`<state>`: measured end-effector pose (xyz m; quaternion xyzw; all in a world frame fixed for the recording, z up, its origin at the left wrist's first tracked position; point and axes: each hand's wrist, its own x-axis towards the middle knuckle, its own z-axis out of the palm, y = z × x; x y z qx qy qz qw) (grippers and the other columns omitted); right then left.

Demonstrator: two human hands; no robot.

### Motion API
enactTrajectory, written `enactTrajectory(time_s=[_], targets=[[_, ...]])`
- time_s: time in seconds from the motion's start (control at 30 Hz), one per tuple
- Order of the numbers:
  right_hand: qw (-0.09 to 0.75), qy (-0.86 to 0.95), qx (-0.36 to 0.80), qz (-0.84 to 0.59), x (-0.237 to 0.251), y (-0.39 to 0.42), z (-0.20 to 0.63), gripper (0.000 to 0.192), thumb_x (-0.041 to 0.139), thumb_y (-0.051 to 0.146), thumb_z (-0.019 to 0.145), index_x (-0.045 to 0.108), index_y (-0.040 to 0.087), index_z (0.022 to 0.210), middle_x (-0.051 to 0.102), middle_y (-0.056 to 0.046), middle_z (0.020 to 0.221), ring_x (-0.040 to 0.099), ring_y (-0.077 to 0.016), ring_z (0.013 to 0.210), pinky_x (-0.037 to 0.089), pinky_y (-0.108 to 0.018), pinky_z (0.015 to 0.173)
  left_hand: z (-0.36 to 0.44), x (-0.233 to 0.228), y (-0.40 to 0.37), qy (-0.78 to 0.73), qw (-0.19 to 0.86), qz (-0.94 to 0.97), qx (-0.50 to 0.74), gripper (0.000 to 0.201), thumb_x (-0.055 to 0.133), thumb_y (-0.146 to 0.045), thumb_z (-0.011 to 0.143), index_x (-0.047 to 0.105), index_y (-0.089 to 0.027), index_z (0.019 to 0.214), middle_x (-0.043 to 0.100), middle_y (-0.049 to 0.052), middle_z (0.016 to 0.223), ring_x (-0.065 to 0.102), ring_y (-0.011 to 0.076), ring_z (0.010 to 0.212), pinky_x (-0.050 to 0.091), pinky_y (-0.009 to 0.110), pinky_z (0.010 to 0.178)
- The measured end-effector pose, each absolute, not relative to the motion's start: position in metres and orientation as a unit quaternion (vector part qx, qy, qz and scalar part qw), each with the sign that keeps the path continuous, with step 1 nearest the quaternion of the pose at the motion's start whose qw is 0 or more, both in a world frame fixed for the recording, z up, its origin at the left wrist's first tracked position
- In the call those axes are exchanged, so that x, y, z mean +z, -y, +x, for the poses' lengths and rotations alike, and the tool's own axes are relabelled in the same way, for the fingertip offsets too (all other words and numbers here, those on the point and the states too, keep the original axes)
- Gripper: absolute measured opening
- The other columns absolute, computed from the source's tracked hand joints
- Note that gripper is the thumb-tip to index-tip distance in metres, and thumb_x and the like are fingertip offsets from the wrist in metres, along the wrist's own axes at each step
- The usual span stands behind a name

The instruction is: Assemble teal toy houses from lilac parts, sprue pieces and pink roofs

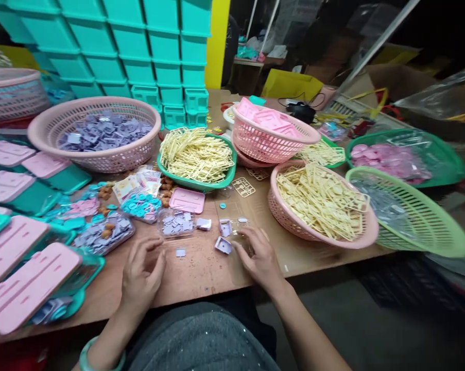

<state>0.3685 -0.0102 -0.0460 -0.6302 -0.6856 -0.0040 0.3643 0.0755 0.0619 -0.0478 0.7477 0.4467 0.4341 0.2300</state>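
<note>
My left hand (142, 273) rests on the brown table (201, 273) with fingers curled loosely; whether it holds something small I cannot tell. My right hand (257, 255) lies flat with fingers spread on a clear plastic tray (236, 221) and touches a small lilac plastic piece (223, 245). Another lilac piece (225, 227) and a flat lilac chip (180, 252) lie between the hands. A clear tray of lilac pieces (176, 224) sits just beyond, with a pink lid (187, 200) behind it.
A pink basket of lilac parts (97, 131) stands back left. A green basket (196, 157) and a pink basket (321, 203) hold cream plastic frames. Pink-and-teal cases (27, 283) are stacked at left. Teal crates (139, 46) are piled behind. An empty green basket (410, 216) overhangs the right edge.
</note>
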Motion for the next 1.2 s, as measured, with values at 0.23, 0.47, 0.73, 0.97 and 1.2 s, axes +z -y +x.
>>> enactTrajectory(time_s=[0.23, 0.47, 0.73, 0.97, 1.2], targets=[[0.333, 0.703, -0.104, -0.62, -0.061, -0.014, 0.344, 0.019, 0.059, 0.036, 0.099, 0.063, 0.019, 0.107, 0.065, -0.012, 0.104, 0.058, -0.0282, 0.096, 0.048, -0.043, 0.085, 0.08, -0.059, -0.066, -0.443, 0.254, 0.764, 0.395, 0.049, 0.063, -0.02, 0.093, 0.048, -0.027, 0.14, 0.061, 0.01, 0.134, 0.064, 0.025, 0.121, 0.057, 0.044, 0.102], [0.398, 0.716, -0.095, -0.566, -0.042, -0.026, 0.31, 0.019, 0.061, 0.027, 0.099, 0.059, 0.021, 0.116, 0.062, -0.013, 0.108, 0.059, -0.0299, 0.1, 0.046, -0.047, 0.088, 0.076, -0.04, -0.038, -0.431, 0.221, 0.778, 0.399, 0.053, 0.058, -0.013, 0.094, 0.044, -0.027, 0.143, 0.059, 0.013, 0.14, 0.057, 0.0275, 0.134, 0.052, 0.049, 0.109], [0.382, 0.824, 0.107, -0.403, -0.032, -0.043, 0.227, 0.025, 0.052, 0.013, 0.1, 0.06, 0.023, 0.121, 0.067, -0.011, 0.112, 0.06, -0.0271, 0.103, 0.053, -0.045, 0.088, 0.017, -0.02, 0.01, -0.536, -0.054, 0.742, 0.4, 0.04, 0.06, -0.002, 0.089, 0.053, -0.019, 0.124, 0.057, 0.017, 0.129, 0.054, 0.0313, 0.125, 0.047, 0.053, 0.106], [0.365, 0.854, 0.118, -0.35, -0.016, -0.049, 0.189, 0.025, 0.05, 0.012, 0.099, 0.058, 0.019, 0.122, 0.067, -0.013, 0.115, 0.057, -0.0281, 0.112, 0.048, -0.056, 0.105, -0.026, -0.031, 0.016, -0.59, -0.179, 0.705, 0.35, 0.067, 0.069, -0.008, 0.086, 0.044, -0.02, 0.146, 0.054, 0.022, 0.138, 0.047, 0.0398, 0.138, 0.041, 0.06, 0.11], [0.338, 0.859, 0.119, -0.367, -0.017, -0.052, 0.183, 0.028, 0.056, 0.011, 0.09, 0.058, 0.022, 0.116, 0.068, -0.01, 0.113, 0.059, -0.0278, 0.107, 0.048, -0.053, 0.107, -0.041, -0.073, -0.012, -0.6, -0.2, 0.709, 0.313, 0.079, 0.062, -0.012, 0.09, 0.03, -0.021, 0.162, 0.054, 0.02, 0.153, 0.038, 0.0386, 0.15, 0.012, 0.071, 0.122]])
